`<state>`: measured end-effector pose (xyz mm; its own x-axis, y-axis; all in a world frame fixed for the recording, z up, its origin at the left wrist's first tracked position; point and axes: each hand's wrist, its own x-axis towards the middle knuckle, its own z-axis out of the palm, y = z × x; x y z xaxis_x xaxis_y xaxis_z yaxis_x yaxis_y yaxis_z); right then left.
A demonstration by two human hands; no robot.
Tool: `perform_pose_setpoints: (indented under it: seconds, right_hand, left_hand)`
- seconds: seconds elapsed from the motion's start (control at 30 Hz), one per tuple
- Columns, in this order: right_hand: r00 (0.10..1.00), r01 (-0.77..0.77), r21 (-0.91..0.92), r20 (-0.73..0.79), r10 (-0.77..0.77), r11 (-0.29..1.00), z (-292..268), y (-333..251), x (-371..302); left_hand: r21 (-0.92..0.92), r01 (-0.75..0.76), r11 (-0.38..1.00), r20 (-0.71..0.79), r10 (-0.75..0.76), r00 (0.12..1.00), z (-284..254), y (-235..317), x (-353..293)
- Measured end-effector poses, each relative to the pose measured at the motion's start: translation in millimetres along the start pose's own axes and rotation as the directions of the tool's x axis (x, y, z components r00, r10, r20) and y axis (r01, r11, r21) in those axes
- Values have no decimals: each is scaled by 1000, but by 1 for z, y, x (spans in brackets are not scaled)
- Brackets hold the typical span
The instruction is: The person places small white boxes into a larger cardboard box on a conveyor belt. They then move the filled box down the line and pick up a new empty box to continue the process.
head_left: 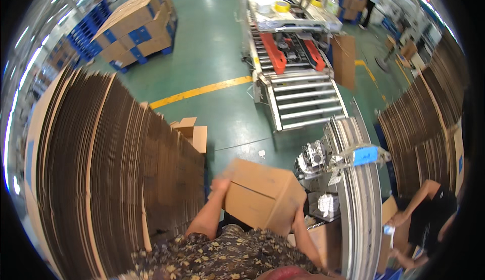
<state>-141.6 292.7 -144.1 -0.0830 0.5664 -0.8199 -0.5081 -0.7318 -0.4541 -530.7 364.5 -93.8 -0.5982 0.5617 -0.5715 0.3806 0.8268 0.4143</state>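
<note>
A brown cardboard box (252, 189) is held up in front of my body, tilted, with a dark seam running across the face toward me. My left hand (221, 185) grips its left side near the upper corner. On the lower right side my right hand (298, 218) is closed against the cardboard, its fingers partly hidden by the box. To the right of the box runs a metal conveyor track (356, 204) with a blue-labelled bracket (365, 155) over it.
Tall stacks of flat cardboard stand at left (116, 169) and right (419, 133). Ahead is a roller conveyor (308, 98) with a taping machine (293, 42). A co-worker (429, 219) handles something beside the track at lower right. A pallet of boxes (139, 27) stands far left.
</note>
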Motion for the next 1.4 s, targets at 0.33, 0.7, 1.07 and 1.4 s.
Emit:
perform_pose_setpoints:
  seconds: [0.33,0.7,1.07,1.4]
  right_hand:
    - [998,55,65,-4,-55,996,273,-180,132]
    - [893,393,429,31,-449,813,233,-371,356]
    - [332,616,-136,-849,-412,776,272,-480,352]
    - [173,519,-547,-685,-708,656,337,-581,439]
  left_hand:
    - [-182,-263,947,-408,171,897,-172,218,97]
    - [242,-769,591,-184,806,562,-24,661,204]
    - [189,-978,-85,507,862,23,175,702,222]
    - [486,-827,282,453,728,515,31,627,312]
